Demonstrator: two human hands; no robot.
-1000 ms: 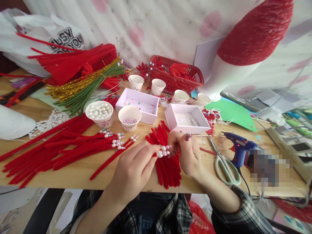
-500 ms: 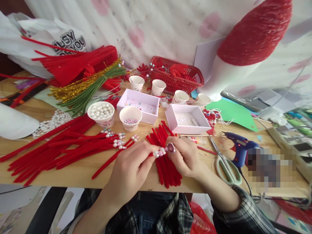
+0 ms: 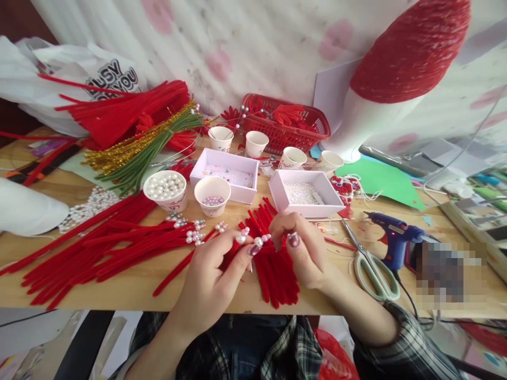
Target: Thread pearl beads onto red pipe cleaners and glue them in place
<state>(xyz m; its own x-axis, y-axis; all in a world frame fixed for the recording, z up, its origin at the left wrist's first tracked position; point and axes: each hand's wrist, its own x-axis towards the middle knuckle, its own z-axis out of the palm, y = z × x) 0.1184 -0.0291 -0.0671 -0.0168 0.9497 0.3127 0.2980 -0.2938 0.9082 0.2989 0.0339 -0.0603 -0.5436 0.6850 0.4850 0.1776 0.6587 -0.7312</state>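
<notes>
Pearly beads (image 3: 259,241) sat pinched in a person's left hand (image 3: 214,282) above red stems (image 3: 276,277); whether the curled right hand (image 3: 306,254) alongside gripped anything, I couldn't tell. A paper cup (image 3: 171,205) held white pearls (image 3: 165,186), a second cup (image 3: 214,211) pastel beads (image 3: 212,201). Bunched moments earlier, the pinched beads had spread apart.

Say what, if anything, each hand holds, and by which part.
The left hand pinches a cluster of beads near its large white ones; whether the right hand holds anything cannot be told.
</notes>
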